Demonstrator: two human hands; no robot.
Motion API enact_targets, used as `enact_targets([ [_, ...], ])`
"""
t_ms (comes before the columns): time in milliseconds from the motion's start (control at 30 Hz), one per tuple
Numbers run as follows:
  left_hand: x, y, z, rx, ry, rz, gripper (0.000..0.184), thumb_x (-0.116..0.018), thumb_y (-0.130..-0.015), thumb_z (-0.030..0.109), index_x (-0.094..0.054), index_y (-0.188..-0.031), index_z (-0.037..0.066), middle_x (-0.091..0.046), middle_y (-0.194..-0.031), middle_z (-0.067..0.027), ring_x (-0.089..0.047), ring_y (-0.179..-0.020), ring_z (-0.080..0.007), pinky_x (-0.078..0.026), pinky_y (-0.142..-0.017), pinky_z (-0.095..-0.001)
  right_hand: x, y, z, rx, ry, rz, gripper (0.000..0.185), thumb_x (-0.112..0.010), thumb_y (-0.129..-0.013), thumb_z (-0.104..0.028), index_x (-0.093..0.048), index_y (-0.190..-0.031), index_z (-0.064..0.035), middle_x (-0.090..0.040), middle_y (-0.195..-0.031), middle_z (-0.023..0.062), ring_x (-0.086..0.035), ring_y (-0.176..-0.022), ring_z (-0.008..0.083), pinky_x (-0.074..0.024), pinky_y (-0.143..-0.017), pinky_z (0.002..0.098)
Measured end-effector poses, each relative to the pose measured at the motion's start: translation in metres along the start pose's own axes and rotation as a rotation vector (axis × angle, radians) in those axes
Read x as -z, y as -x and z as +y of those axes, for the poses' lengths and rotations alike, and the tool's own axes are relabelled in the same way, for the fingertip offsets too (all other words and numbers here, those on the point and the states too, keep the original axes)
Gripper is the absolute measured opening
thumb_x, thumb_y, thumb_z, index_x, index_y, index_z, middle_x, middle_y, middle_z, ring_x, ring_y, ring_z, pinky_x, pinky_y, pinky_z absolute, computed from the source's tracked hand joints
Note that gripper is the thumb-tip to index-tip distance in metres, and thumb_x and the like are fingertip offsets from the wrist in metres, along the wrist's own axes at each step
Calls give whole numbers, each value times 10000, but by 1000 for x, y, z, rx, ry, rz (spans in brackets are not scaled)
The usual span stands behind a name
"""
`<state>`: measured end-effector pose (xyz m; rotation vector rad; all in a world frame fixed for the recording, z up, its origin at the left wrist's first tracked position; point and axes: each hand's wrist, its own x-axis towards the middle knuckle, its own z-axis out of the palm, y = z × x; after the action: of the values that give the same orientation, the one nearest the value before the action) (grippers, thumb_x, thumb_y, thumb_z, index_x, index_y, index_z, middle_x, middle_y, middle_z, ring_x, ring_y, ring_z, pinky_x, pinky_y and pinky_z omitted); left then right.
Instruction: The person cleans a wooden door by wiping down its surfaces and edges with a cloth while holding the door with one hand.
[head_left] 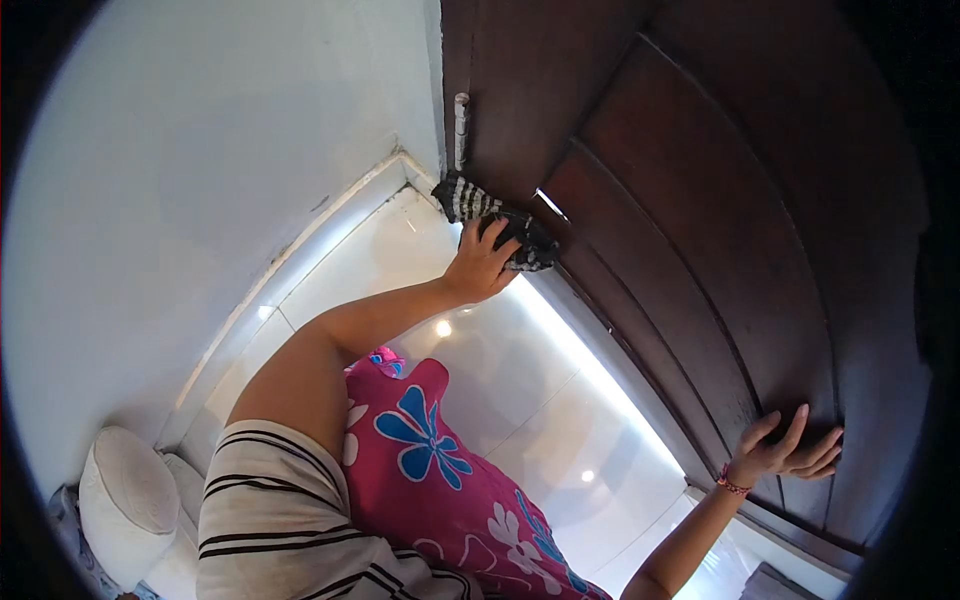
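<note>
My left hand (483, 262) presses a black cloth with white stripes (470, 200) against the bottom of a dark brown wooden door (690, 230), close to the hinge side. Its fingers curl over the bunched fabric, and part of the cloth hangs past them toward the wall corner. Farther right, my right hand (788, 446) rests against the same door with fingers spread, holding nothing. A reddish bracelet (733, 482) circles that wrist.
A metal hinge (461, 130) sits on the door's edge, beside a white wall (230, 150). Shiny pale tiles (520, 400) cover the floor, with light along the door's bottom edge. White rounded cushion-like objects (130, 495) stand at the lower left. My pink flowered garment (440, 480) fills the lower middle.
</note>
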<state>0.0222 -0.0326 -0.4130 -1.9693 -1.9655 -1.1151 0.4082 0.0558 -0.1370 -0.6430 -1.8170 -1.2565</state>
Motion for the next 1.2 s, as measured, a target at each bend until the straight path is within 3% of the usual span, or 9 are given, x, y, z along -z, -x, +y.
enact_targets([
  [167, 33, -45, 7, -162, -76, 191, 474, -626, -693, 250, -528, -1149, 163, -276, -1336, -220, -255, -1111, -476, -244, -918, -591, -3, 3, 3, 11, -10, 17, 340, -510, -855, -407, -644, -1071, -181, -420, -1341, 154, -313, -1290, 296, -81, -1078, 497],
  [367, 79, -110, 33, -178, -11, 510, 498, -641, -689, 325, -535, -1141, 145, -222, -1397, -208, -227, -1147, -465, -179, -957, -603, -1, 4, 1, 6, -21, 20, 329, -517, -857, -402, -647, -1059, -177, -417, -1340, 156, -307, -1293, 297, -72, -1078, 491],
  [500, 42, -67, 22, -79, 22, 346, 538, -656, -697, 315, -491, -1163, 101, -250, -1334, -267, -227, -1144, -474, -179, -960, -615, -3, 5, 0, 1, -33, 27, 330, -519, -861, -404, -640, -1066, -176, -417, -1339, 161, -303, -1295, 297, -69, -1081, 483],
  [600, 18, -17, 8, 39, 54, 82, 552, -654, -707, 278, -448, -1167, 52, -259, -1295, -280, -222, -1144, -497, -176, -969, -624, -3, 4, -2, 5, -27, 19, 328, -517, -865, -401, -627, -1078, -177, -416, -1340, 169, -301, -1296, 301, -67, -1082, 480],
  [700, -1, 13, -8, 98, 129, -15, 577, -656, -706, 249, -405, -1166, 8, -264, -1275, -276, -211, -1158, -504, -179, -973, -628, -1, 7, -1, 17, -10, 16, 319, -513, -871, -383, -614, -1093, -177, -415, -1340, 178, -301, -1296, 311, -76, -1080, 486],
  [933, 22, -32, -8, -222, -175, 105, 554, -607, -756, 328, -382, -1175, 45, -272, -1285, -262, -191, -1215, -443, -125, -975, -620, -2, 8, -5, 3, -16, 28, 308, -520, -871, -366, -610, -1092, -172, -413, -1337, 188, -303, -1293, 331, -87, -1066, 518],
  [1033, 54, -79, 11, -229, 3, 488, 581, -571, -783, 416, -367, -1193, 59, -249, -1328, -262, -181, -1228, -428, -116, -978, -611, 0, 9, -6, -2, -19, 21, 309, -524, -869, -362, -605, -1097, -169, -413, -1335, 190, -304, -1292, 335, -83, -1063, 524],
  [1133, 66, -107, 13, -258, -17, 631, 628, -543, -787, 488, -350, -1204, 60, -226, -1354, -270, -183, -1228, -432, -110, -981, -614, -1, 10, -5, 2, -16, 27, 312, -526, -868, -359, -602, -1101, -167, -414, -1333, 191, -307, -1289, 339, -82, -1063, 523],
  [1200, 60, -104, 17, -184, -11, 588, 656, -559, -770, 498, -339, -1206, 60, -230, -1346, -279, -190, -1224, -440, -113, -979, -618, -2, 11, -1, 24, -12, 35, 312, -527, -867, -359, -602, -1102, -168, -415, -1332, 191, -310, -1287, 342, -81, -1063, 522],
])
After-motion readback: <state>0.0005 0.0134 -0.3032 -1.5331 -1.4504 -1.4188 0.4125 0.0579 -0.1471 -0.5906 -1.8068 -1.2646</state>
